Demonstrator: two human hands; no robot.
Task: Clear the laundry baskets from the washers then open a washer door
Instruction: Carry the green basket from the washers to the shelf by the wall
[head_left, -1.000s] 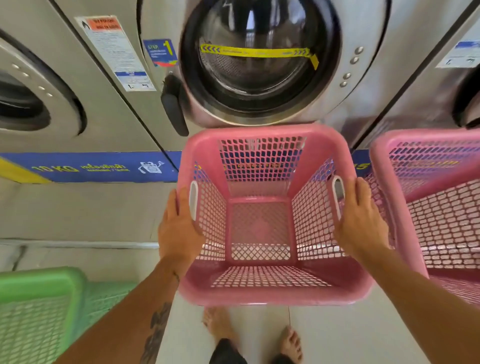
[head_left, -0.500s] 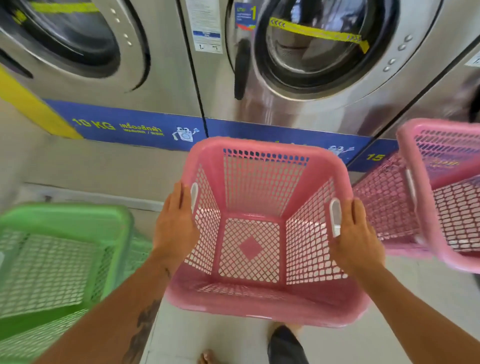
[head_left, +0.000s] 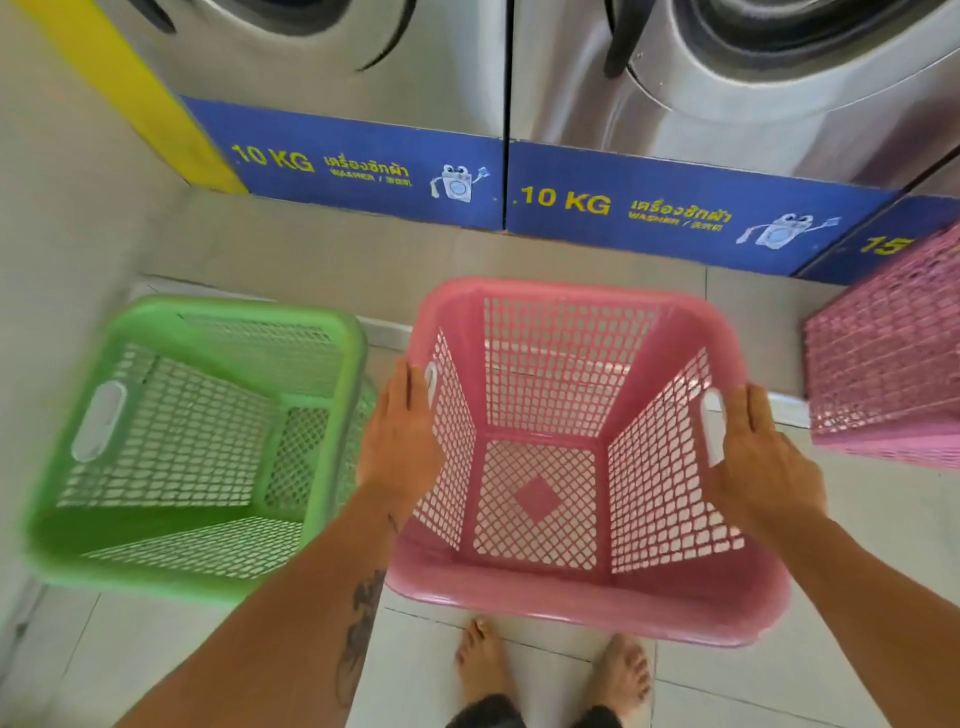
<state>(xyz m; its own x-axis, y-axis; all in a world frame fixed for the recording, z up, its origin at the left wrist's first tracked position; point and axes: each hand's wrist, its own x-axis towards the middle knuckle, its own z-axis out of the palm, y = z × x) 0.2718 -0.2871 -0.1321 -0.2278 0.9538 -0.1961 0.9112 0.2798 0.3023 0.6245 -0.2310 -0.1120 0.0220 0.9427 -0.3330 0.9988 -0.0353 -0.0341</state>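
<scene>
Now both hands, left (head_left: 402, 441) and right (head_left: 763, 462), clasp the empty pink plastic lattice basket (head_left: 582, 603) by its rim; a green plastic lattice basket (head_left: 156, 566) sits just beside it.

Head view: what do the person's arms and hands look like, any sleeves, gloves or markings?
Both forearms are bare, with no sleeves in view. The left hand and right hand wear no gloves or visible rings. A dark tattoo runs along the left forearm.
</scene>
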